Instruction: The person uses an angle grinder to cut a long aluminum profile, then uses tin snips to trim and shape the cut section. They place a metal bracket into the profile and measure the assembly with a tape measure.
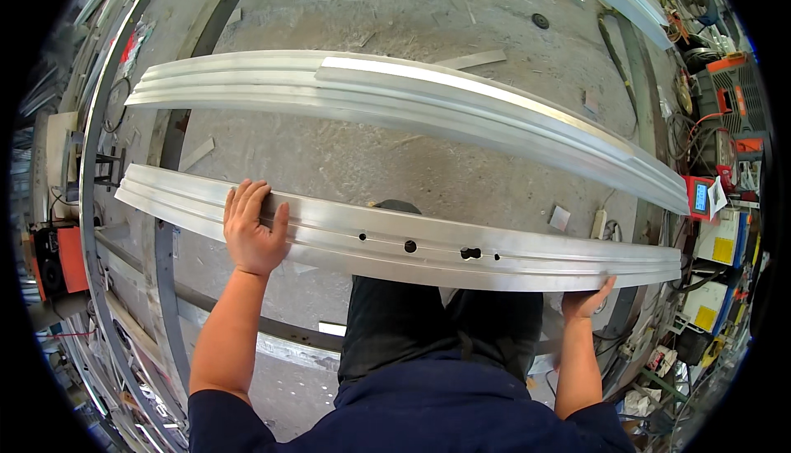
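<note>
A long silvery aluminium profile [387, 241] with lengthwise grooves lies crosswise in front of me. Several dark cut-outs of different sizes pierce its middle and right part. Toward its left end my left hand [254, 231] grips it, fingers over the far edge and thumb on the grooved face. Near the right end, my right hand [587, 300] holds the near edge from below; the thumb shows and most fingers are hidden under the metal. Farther off, apart from it, lies a second grooved aluminium profile [247, 81], with a smooth bright strip along its right part.
Steel frame rails [170, 136] run lengthwise on the left, with another rail [647, 82] on the right. A red device with a small screen [700, 196] stands by the far profile's right end. Offcuts [198, 154] litter the concrete floor. Tools and cables crowd the right side.
</note>
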Motion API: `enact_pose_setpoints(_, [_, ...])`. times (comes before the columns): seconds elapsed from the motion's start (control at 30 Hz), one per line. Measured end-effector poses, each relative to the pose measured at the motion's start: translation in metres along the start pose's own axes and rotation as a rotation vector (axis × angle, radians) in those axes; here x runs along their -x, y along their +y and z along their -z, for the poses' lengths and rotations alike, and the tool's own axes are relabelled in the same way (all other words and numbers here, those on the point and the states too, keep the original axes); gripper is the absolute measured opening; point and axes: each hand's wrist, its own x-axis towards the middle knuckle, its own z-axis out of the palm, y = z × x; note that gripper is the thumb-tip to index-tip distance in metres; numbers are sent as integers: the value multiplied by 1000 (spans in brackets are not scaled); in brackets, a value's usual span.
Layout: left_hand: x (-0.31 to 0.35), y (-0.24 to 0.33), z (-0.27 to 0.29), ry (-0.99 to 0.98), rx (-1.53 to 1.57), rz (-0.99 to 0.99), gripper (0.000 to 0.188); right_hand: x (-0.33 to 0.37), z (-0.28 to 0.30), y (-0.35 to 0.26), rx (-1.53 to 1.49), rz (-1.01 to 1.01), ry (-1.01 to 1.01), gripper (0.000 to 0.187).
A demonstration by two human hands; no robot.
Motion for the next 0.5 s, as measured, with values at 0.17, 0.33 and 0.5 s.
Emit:
enact_pose_setpoints(0.17, [3,-8,-10,36,-14,-28,36,-10,13,7,-34,55,-32,81])
enact_pose_setpoints(0.33, [2,-7,-12,34,-31,-8,38,-10,2,10,-51,71,-52,86])
enact_pose_setpoints(0.5, [7,-12,-11,27,13,-75,45,-8,-5,9,-63,-10,-78,86])
